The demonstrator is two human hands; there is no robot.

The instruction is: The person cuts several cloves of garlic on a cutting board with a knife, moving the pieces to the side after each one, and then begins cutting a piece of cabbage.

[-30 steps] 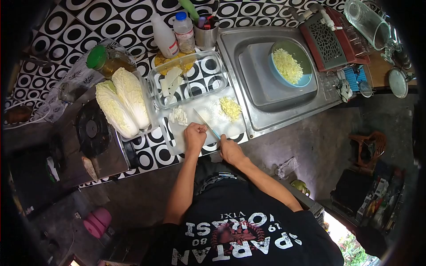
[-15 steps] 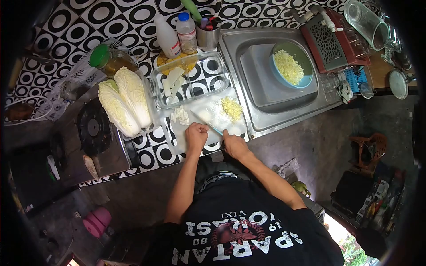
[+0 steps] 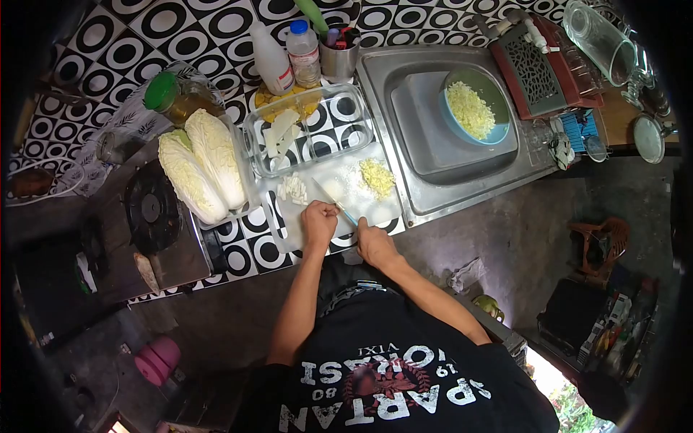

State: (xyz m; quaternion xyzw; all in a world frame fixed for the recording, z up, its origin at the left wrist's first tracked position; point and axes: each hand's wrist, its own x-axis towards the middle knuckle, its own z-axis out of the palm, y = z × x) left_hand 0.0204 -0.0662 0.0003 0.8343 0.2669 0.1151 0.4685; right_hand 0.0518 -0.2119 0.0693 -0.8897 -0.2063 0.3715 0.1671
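On the translucent cutting board [image 3: 292, 234], my right hand [image 3: 377, 244] is closed around the light-blue handle of a knife [image 3: 348, 214]. Its blade points away from me to the upper left. Beside the blade, my left hand [image 3: 319, 222] is curled with fingertips pressed together; what they hold, if anything, is too small to name. Pale vegetable strips [image 3: 292, 189] lie just beyond my left hand. A heap of finely chopped yellowish vegetable [image 3: 377, 178] sits at the board's right side.
Behind the board is a clear divided container [image 3: 263, 172] with pale leaf pieces [image 3: 281, 133]. Napa cabbages [image 3: 216, 155] rest at left near the gas stove [image 3: 150, 209]. A blue bowl [image 3: 498, 131] of chopped vegetable stands in the steel sink [image 3: 411, 206]. Bottles [image 3: 303, 59] stand at the back.
My right hand has shifted slightly left and the knife has turned a little, its handle moving left. My left hand stays nearly in place, curled by the blade.
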